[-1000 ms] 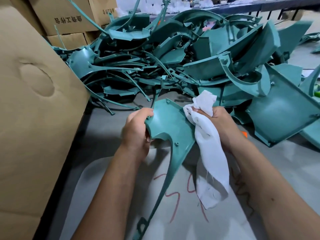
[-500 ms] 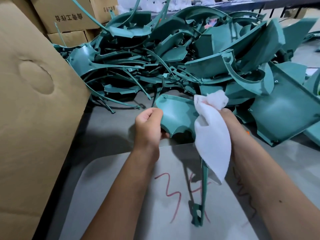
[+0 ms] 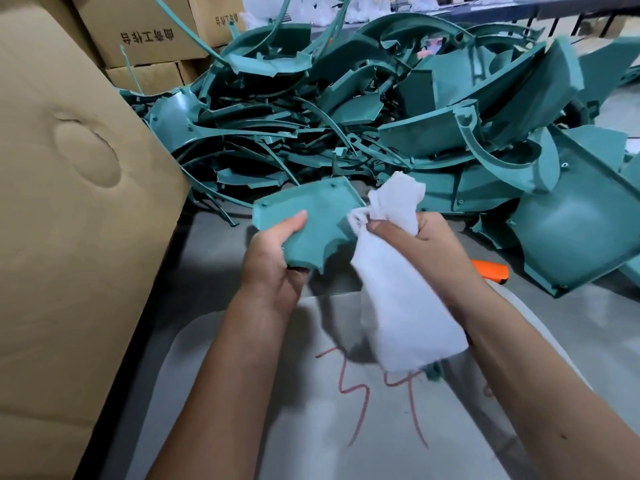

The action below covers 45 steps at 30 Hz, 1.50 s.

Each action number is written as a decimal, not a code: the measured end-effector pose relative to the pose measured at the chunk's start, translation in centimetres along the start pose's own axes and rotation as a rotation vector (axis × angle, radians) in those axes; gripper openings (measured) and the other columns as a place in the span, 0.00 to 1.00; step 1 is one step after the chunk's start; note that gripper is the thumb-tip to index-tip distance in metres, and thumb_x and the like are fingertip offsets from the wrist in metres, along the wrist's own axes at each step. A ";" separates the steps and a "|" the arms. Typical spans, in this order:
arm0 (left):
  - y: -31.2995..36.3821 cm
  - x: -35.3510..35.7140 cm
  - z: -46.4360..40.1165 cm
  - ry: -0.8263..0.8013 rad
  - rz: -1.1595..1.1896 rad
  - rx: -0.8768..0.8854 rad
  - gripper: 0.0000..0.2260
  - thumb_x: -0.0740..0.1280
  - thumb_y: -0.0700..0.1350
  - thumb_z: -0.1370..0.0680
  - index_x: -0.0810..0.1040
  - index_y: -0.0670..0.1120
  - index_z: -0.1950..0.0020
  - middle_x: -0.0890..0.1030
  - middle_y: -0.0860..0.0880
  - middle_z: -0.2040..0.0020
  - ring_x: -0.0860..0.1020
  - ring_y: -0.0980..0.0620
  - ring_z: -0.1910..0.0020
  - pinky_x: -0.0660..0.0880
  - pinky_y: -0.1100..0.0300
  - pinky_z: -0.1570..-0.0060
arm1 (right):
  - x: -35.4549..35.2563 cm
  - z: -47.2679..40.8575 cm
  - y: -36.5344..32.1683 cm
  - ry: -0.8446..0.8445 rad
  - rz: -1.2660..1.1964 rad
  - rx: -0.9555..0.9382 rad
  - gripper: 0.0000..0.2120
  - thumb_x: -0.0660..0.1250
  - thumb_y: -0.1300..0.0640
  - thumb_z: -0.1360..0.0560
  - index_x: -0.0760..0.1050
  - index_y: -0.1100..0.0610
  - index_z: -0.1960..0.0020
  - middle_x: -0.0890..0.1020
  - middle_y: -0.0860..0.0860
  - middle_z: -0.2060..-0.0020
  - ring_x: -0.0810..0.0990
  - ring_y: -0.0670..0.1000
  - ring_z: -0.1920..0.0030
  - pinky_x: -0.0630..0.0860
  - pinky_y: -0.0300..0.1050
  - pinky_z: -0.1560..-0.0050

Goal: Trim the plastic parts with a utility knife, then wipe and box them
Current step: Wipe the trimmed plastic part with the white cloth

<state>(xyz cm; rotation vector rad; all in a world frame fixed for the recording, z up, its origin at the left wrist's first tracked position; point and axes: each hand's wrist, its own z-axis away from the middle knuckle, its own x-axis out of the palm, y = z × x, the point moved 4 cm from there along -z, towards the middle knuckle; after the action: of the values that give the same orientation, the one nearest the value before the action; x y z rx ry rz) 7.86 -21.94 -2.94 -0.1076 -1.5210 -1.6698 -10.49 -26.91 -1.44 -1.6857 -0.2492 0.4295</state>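
A: Where was the part?
B: Centre of frame. One teal plastic part, held above the grey mat. Left hand gripped its lower left edge, thumb on top. Right hand was clenched round one white cloth, bunched against the part's right edge.

A: Change from a second before?
B: The part had been turned. Its broad plate, tilted up earlier, now faced the camera nearly flat, and the long thin leg had swung behind the hanging cloth; only its tip showed lower centre. My reading: wiping was under way, a fresh face being presented. Boxing not yet done.

A: Counts?
B: Two hands, one cloth, one part in hand. The pile of teal parts across the upper frame was too tangled to count. One orange utility-knife handle lay at right centre, idle, partly hidden. One large cardboard box at left; three or so stacked cartons upper left.
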 end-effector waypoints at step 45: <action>4.1 -5.4 -2.0 0.399 -0.400 0.619 0.14 0.66 0.28 0.25 0.78 0.33 0.40 0.86 0.40 0.48 0.86 0.49 0.52 0.82 0.57 0.53 | 1.9 1.4 0.6 -0.574 0.443 -0.098 0.14 0.72 0.59 0.20 0.77 0.56 0.64 0.71 0.47 0.73 0.68 0.42 0.72 0.64 0.37 0.70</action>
<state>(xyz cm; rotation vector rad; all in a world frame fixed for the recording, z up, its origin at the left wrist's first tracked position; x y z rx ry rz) 14.70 -20.46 -3.39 0.8550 -1.7343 -1.3169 -9.42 -24.97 -2.46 -1.6793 -0.3156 1.2539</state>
